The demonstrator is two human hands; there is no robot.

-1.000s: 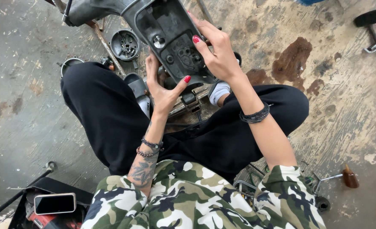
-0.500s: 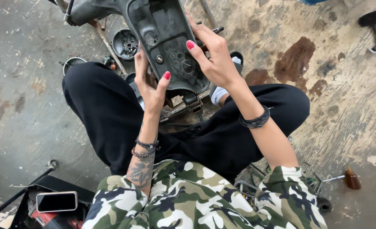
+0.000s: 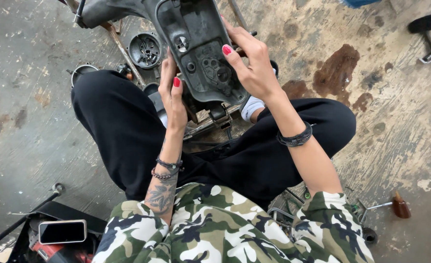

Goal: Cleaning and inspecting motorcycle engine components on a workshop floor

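Above the crossed legs in black trousers [image 3: 128, 131], raised off the stained concrete floor [image 3: 381, 97] — a dark grey, grimy moulded metal housing [image 3: 201, 53] with screw holes and a round recess, long axis running from the upper left, where a tube-like neck continues out of view, down to a blunt lower end over the lap. Held from both flanks: left hand [image 3: 172, 100] flat and mostly open along the left edge, fingers upright, red-nailed thumb pressed to the rim, more steadying than clasping; right hand [image 3: 254, 68] curled over the right edge, fingers wrapped behind, thumb laid across the inner face near the recess — the firmer grip and the nearer to the middle of the part. Behind, on the floor just past the left knee, a round black ribbed cover [image 3: 146, 49]. Lower left, a dark-screened phone [image 3: 62, 231] lying on a black and red toolbox; lower right, a brown-handled screwdriver [image 3: 395, 205], well apart from both hands.
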